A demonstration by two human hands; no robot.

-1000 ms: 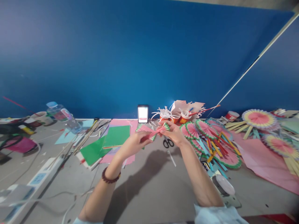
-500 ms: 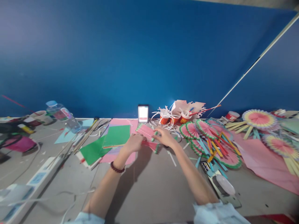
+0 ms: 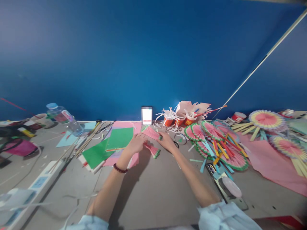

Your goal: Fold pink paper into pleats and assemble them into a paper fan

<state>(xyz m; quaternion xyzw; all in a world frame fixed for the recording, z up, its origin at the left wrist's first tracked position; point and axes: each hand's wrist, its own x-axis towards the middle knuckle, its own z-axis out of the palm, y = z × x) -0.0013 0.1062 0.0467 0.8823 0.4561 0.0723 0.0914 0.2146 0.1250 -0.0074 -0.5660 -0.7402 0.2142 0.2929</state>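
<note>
A pink pleated paper fan (image 3: 153,149) with green edges flares out on both sides of a pinched middle. My left hand (image 3: 137,143) has its fingers closed around that middle. Against the far flared section rests my right hand (image 3: 166,141), its fingers pinching the green edge at the right. The fingertips partly cover the paper. Left of my hands lie green paper sheets (image 3: 121,138) on top of pink paper (image 3: 137,125). Finished-looking pink and green fans (image 3: 211,130) with coloured strips are heaped to the right.
A lit phone (image 3: 146,115) leans on the blue wall. Red cups (image 3: 190,119) hold white strips and pens. Another phone (image 3: 229,187) lies at the right. At the left are a plastic bottle (image 3: 63,118), wooden sticks (image 3: 91,139) and a power strip (image 3: 39,185).
The pleated paper has spread wider at both ends, with its near end shifted slightly left. My right hand has moved from the paper's middle to its outer edge.
</note>
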